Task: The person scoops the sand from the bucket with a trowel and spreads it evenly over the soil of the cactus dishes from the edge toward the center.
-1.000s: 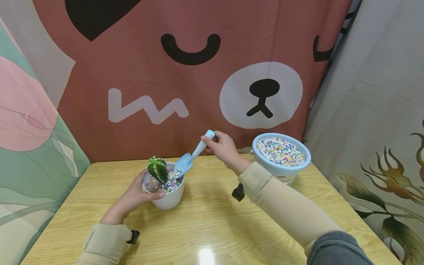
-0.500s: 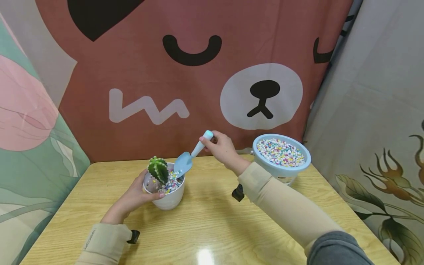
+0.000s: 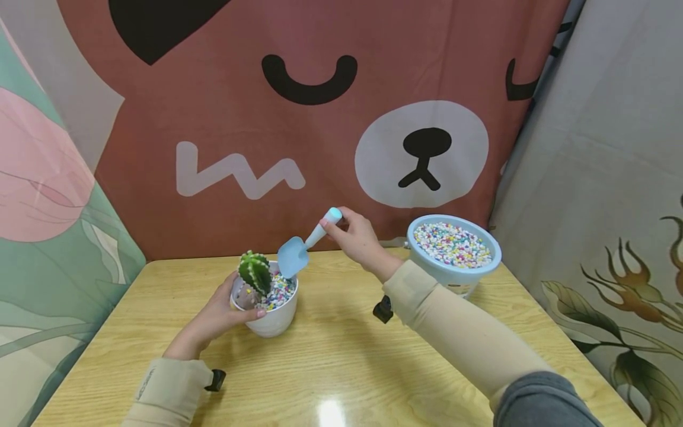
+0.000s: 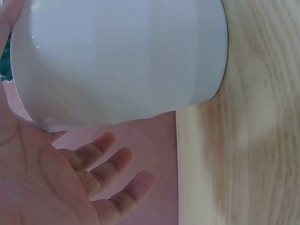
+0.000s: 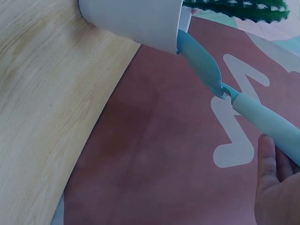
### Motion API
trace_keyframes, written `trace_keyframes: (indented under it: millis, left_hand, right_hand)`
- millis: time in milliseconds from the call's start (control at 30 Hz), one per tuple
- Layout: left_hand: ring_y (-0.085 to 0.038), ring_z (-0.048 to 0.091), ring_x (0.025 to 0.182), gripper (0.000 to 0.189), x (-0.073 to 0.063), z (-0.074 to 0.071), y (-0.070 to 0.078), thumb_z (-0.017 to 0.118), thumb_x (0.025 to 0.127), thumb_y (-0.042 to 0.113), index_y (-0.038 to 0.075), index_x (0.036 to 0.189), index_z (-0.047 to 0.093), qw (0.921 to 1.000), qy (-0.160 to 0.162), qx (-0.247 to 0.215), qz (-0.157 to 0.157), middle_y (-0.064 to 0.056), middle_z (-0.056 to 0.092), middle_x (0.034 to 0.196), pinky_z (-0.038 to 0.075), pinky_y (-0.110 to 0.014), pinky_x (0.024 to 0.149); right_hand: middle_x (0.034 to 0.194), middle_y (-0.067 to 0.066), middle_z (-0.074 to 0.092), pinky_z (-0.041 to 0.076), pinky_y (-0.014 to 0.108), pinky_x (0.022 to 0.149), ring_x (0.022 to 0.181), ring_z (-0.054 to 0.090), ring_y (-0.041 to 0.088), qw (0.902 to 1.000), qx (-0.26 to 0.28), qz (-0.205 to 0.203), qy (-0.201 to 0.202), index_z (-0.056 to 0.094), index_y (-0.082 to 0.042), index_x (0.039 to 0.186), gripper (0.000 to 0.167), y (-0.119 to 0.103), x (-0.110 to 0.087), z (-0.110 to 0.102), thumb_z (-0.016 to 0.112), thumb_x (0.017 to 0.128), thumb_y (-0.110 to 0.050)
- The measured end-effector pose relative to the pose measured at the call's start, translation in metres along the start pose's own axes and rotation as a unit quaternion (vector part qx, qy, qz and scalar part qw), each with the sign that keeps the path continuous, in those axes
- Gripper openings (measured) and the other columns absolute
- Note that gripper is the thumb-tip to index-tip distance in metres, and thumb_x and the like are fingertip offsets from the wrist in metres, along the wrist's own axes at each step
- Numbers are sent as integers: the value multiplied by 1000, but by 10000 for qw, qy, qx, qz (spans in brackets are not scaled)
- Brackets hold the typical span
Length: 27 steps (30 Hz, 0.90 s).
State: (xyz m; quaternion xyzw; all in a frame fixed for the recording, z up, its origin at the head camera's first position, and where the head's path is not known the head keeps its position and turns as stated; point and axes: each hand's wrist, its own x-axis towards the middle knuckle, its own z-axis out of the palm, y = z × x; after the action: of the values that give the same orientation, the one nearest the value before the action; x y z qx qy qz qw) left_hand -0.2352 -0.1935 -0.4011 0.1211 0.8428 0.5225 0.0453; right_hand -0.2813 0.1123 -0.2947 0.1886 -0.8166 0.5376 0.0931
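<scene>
A white plant pot [image 3: 274,320] stands on the table at centre left, with a small green cactus [image 3: 254,271] and multicoloured pebbles [image 3: 277,295] inside. My left hand [image 3: 220,308] holds the pot from its left side, thumb over the near rim; in the left wrist view several of its fingers [image 4: 123,199] show apart from the white wall. With my right hand [image 3: 354,235] I pinch the handle of a light blue toy trowel [image 3: 293,257]. Its blade overlaps the pot's far right rim, tip pointing down at the pebbles; the blade carries no visible pebbles.
A light blue tub [image 3: 453,273] full of the same coloured pebbles stands on the wooden table [image 3: 341,362] at the right, beyond my right forearm. A reddish cloth with a bear print [image 3: 299,136] hangs behind the table's far edge. Printed curtains flank both sides.
The trowel's blade has risen slightly and turned, its tip drawing up from the pebbles to the pot's rim. Pebbles on the blade have gone. My left hand and the pot have stayed put.
</scene>
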Motion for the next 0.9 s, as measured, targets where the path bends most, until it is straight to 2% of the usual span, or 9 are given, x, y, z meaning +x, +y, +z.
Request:
trace_keyframes:
  millis: [200, 367, 533, 733, 900]
  left_hand:
    - [-50, 26, 147, 113, -1, 0, 1, 88, 82, 24, 1, 163, 12, 10000, 3, 22, -15, -31, 25, 160, 26, -66, 116]
    - [-51, 24, 147, 113, -1, 0, 1, 88, 83, 24, 1, 163, 11, 9999, 6, 75, -78, -32, 23, 161, 25, -67, 116]
    - [-51, 26, 147, 111, 1, 0, 2, 88, 82, 24, 1, 163, 16, 9998, 44, 141, 127, -31, 26, 160, 27, -69, 114]
    - [-48, 34, 144, 108, -1, 3, 3, 87, 83, 19, 0, 162, 15, 9996, 162, -23, 231, -30, 33, 157, 31, -63, 115]
    - [-46, 37, 142, 106, -7, 9, 6, 87, 84, 21, -1, 160, 17, 9992, 375, -20, 136, -29, 37, 155, 32, -62, 115]
  right_hand:
    - [109, 14, 67, 59, 36, 91, 104, 68, 29, 9975, 656, 184, 181, 64, 1, 120, 25, 1, 1, 1, 65, 105, -19]
    - [107, 14, 65, 57, 40, 95, 107, 65, 35, 9874, 1396, 591, 445, 64, 3, 119, 24, 3, 1, -2, 63, 105, -16]
    - [104, 13, 62, 55, 45, 99, 110, 63, 41, 9780, 1804, 854, 610, 63, 4, 116, 22, 6, -2, -8, 63, 105, -16]
    - [107, 12, 62, 57, 40, 95, 99, 66, 28, 9707, 1960, 1124, 822, 62, 4, 120, 27, 14, -4, -16, 62, 106, -19]
    - [104, 10, 64, 58, 35, 91, 91, 66, 21, 9605, 2298, 1170, 1045, 61, 6, 122, 27, 19, -6, -28, 60, 107, -17]
